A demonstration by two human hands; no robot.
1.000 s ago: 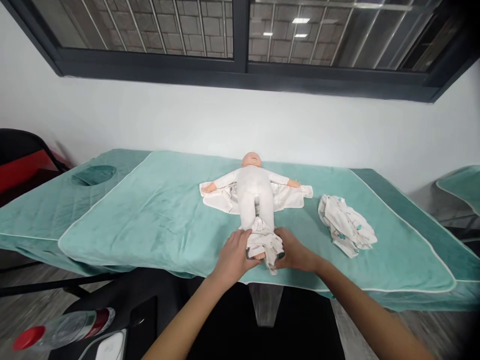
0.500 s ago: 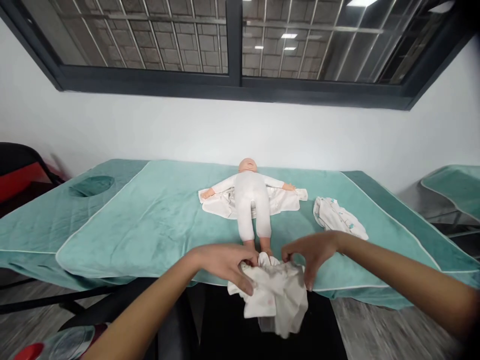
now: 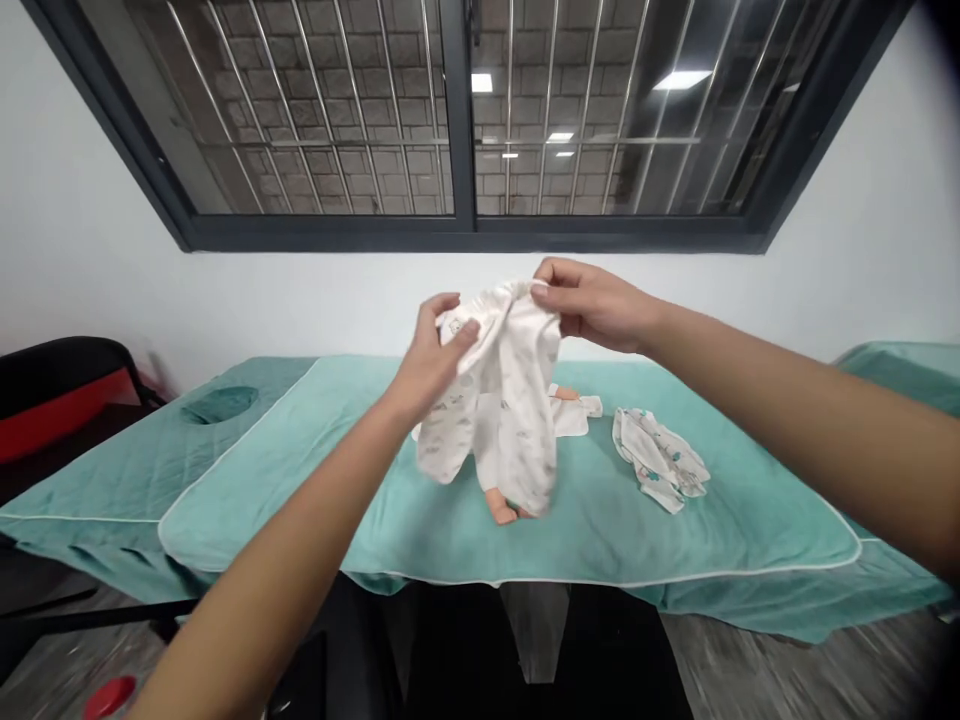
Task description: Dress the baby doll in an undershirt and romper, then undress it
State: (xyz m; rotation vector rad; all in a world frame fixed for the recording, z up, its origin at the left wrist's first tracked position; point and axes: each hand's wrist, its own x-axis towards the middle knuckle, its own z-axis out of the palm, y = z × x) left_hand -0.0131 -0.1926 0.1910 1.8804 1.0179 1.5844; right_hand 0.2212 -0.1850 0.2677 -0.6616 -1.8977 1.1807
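A pair of small white baby pants (image 3: pixel 495 370) with a faint print hangs from both my hands, its gathered waistband up and its two legs down. My left hand (image 3: pixel 435 350) grips the waistband's left side, thumb in front. At the right end, my right hand (image 3: pixel 589 300) pinches the same band. Behind the pants lies a baby doll, mostly hidden; its foot (image 3: pixel 501 507) and one hand (image 3: pixel 566 393) show. Part of a white garment (image 3: pixel 574 415) spread under the doll is visible on the right.
A folded white printed garment (image 3: pixel 660 455) lies right of the doll on the green massage bed (image 3: pixel 300 480), which has a face hole (image 3: pixel 220 404) at left. Behind stand a white wall and a barred window (image 3: pixel 465 235). A red and black chair (image 3: pixel 67 405) is at left.
Both hands have lifted the pants from the bed's front edge to in front of the doll. The bunched cloth now hangs opened out. The view has tilted up.
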